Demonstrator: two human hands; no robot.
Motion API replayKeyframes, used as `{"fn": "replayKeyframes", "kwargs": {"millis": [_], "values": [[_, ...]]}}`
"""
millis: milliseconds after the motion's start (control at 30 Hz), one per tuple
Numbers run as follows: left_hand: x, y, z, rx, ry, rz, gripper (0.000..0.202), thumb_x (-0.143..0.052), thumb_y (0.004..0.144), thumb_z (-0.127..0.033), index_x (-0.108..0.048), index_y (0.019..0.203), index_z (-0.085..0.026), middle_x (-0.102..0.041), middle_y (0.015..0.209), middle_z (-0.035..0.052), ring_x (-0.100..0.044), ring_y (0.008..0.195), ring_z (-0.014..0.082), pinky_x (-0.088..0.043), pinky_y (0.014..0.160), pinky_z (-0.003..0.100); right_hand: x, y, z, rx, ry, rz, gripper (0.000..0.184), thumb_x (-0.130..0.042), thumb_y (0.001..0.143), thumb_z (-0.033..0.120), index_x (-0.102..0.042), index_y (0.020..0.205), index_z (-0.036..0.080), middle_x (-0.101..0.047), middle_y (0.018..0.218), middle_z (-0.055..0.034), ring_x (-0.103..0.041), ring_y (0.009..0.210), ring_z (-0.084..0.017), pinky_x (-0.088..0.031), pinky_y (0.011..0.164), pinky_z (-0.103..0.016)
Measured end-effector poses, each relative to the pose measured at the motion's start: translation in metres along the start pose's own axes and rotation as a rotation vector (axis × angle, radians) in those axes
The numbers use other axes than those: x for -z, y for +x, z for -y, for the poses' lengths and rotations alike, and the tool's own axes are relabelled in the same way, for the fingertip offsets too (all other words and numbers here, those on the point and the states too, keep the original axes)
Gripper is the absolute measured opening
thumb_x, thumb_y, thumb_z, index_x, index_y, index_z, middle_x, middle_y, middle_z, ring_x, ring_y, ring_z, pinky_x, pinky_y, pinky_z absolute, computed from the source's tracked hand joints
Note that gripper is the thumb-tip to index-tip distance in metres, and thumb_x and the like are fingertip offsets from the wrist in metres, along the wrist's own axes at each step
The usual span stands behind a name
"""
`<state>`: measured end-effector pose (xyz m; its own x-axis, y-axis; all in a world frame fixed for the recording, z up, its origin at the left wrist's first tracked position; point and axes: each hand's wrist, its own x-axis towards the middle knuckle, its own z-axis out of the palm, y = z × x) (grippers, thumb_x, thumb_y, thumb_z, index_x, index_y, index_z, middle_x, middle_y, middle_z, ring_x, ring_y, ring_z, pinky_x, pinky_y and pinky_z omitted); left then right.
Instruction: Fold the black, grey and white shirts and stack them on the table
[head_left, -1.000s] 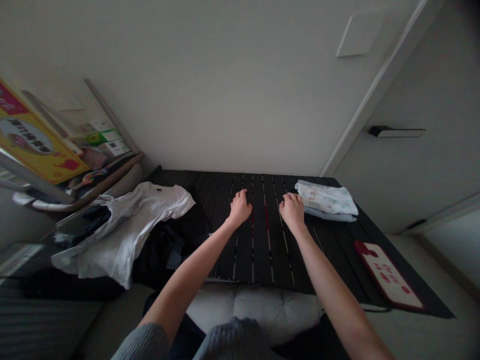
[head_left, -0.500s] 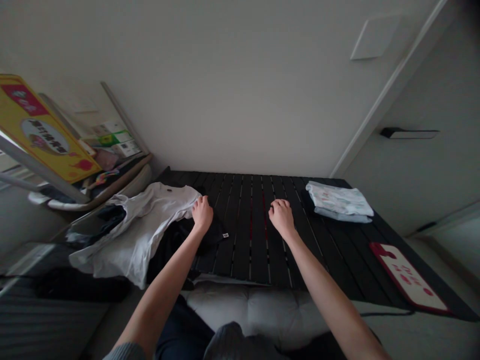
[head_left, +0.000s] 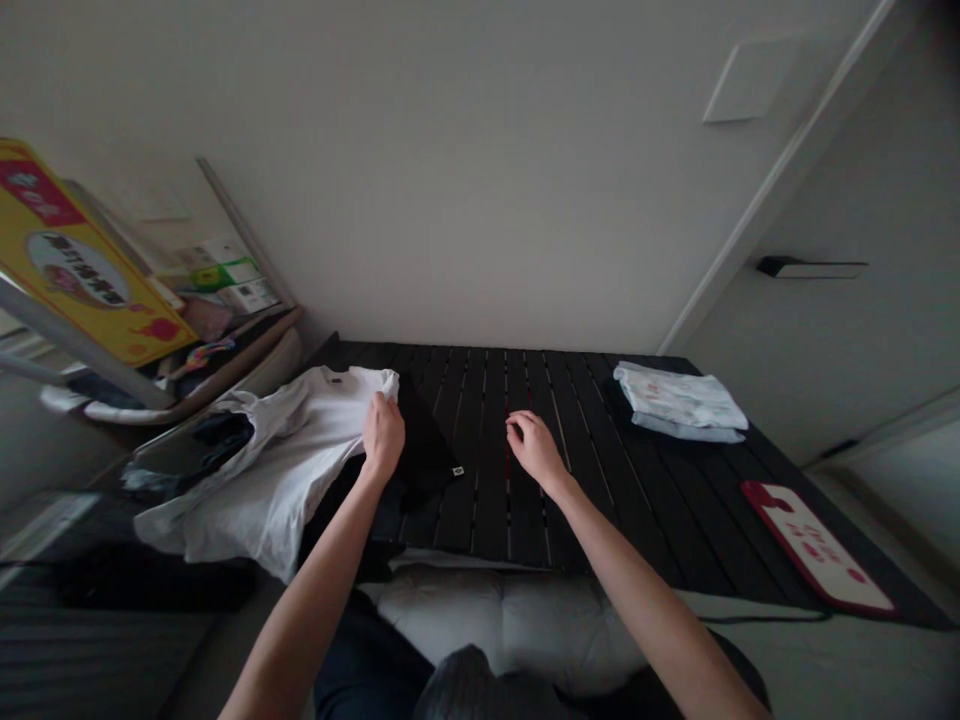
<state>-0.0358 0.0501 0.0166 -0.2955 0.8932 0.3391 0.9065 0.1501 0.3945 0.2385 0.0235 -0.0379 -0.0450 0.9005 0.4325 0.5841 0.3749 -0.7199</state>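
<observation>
My left hand [head_left: 384, 437] is closed on the sleeve end of a white T-shirt [head_left: 319, 445], which lies spread at the left end of the black slatted table [head_left: 480, 500]. Under the shirt lies a black garment [head_left: 426, 440]; its corner with a small white tag shows to the right of my left hand. My right hand [head_left: 534, 445] hovers over the middle slats, fingers curled in with nothing visible in them. A stack of folded light clothes [head_left: 679, 400] rests at the table's right end, over something black.
A red-edged white board [head_left: 817, 548] lies near the table's right front edge. Left of the table stand a cluttered cart [head_left: 247, 345] and a yellow box [head_left: 97, 260]. A wall runs behind, a door with a handle [head_left: 814, 268] at right, and a grey cushioned seat [head_left: 457, 605] in front.
My left hand has moved slightly left and taken hold of the T-shirt's sleeve. My right hand has shifted left, toward the middle of the table.
</observation>
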Motion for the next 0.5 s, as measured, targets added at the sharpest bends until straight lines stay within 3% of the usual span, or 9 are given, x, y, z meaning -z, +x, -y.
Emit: {"fn": "replayKeyframes", "kwargs": {"millis": [100,200,300,400,500], "values": [[0.011,-0.018,-0.030,-0.053,-0.221,0.011,0.024,-0.032,0.098,-0.026,-0.053,0.104,-0.018,-0.061,0.089,0.0082,-0.060,0.092,0.0234,-0.045,0.083,0.033,-0.006,0.000,0.026,-0.128,0.366,0.089,0.023,-0.056,0.087,0.041,-0.065,0.092,0.020,-0.067,0.095,-0.0068,-0.063,0.090,-0.022,-0.048,0.086,-0.037],[0.014,-0.045,-0.063,-0.112,-0.397,0.047,0.020,-0.035,0.097,-0.029,-0.053,0.099,-0.021,-0.058,0.078,0.0048,-0.061,0.081,0.0214,-0.047,0.077,0.034,-0.009,0.002,0.050,-0.320,0.750,0.192,0.039,-0.062,0.080,0.053,-0.063,0.103,0.022,-0.068,0.103,-0.0060,-0.065,0.093,-0.021,-0.050,0.084,-0.036],[0.007,-0.073,-0.094,-0.197,-0.555,0.223,0.016,-0.040,0.094,-0.026,-0.055,0.096,-0.021,-0.060,0.076,0.0041,-0.061,0.075,0.0196,-0.050,0.073,0.033,-0.008,0.004,0.065,-0.458,1.020,0.249,0.045,-0.063,0.077,0.057,-0.062,0.105,0.022,-0.069,0.101,-0.0054,-0.067,0.087,-0.021,-0.052,0.076,-0.035],[0.001,-0.090,-0.115,-0.303,-0.689,0.422,0.015,-0.045,0.086,-0.018,-0.057,0.096,-0.017,-0.065,0.084,0.0075,-0.063,0.079,0.0197,-0.052,0.074,0.033,-0.002,0.006,0.063,-0.489,1.039,0.130,0.041,-0.069,0.072,0.052,-0.065,0.097,0.019,-0.071,0.089,-0.0045,-0.066,0.082,-0.022,-0.051,0.073,-0.032],[0.005,-0.090,-0.120,-0.400,-0.826,0.629,0.020,-0.053,0.083,-0.021,-0.060,0.101,-0.016,-0.069,0.092,0.0078,-0.066,0.085,0.0185,-0.053,0.075,0.029,0.006,0.008,0.044,-0.580,0.960,-0.047,0.040,-0.071,0.067,0.048,-0.066,0.090,0.016,-0.070,0.076,-0.0044,-0.066,0.074,-0.023,-0.049,0.067,-0.031]]}}
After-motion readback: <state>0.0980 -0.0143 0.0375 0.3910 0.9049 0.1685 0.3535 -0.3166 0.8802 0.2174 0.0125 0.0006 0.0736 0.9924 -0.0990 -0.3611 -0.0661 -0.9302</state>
